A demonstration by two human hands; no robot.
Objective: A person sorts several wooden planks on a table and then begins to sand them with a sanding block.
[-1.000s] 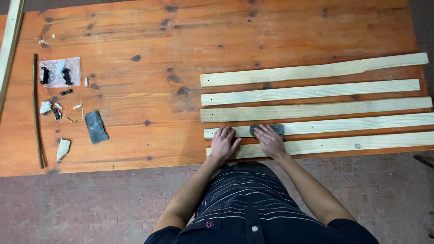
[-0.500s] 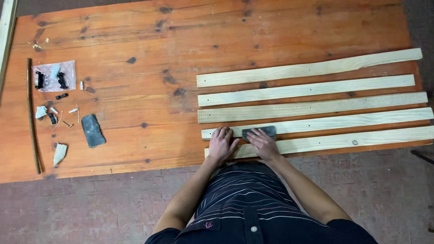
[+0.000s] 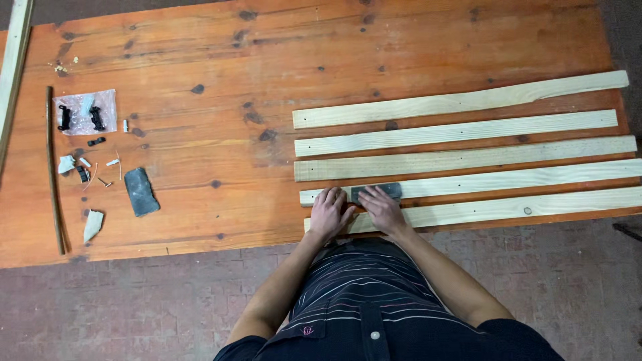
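Note:
Several pale wooden slats lie side by side on the right half of an orange wooden table (image 3: 200, 60). My right hand (image 3: 381, 208) presses a dark grey sanding block (image 3: 386, 191) flat on the fourth slat (image 3: 521, 179), close to its left end. My left hand (image 3: 330, 212) rests flat on that same slat's left end and on the nearest slat (image 3: 521, 208), fingers spread, holding nothing. Both hands almost touch each other.
On the table's left lie a dark sandpaper piece (image 3: 141, 191), a clear plastic bag with black parts (image 3: 85, 111), small screws and bits (image 3: 87, 167), a torn white scrap (image 3: 92, 224) and a thin dark rod (image 3: 55, 170). A plank (image 3: 12, 67) runs along the left edge.
The sanding block under my right hand has slid left along the fourth slat toward its end. My left hand stays near the slat's left end.

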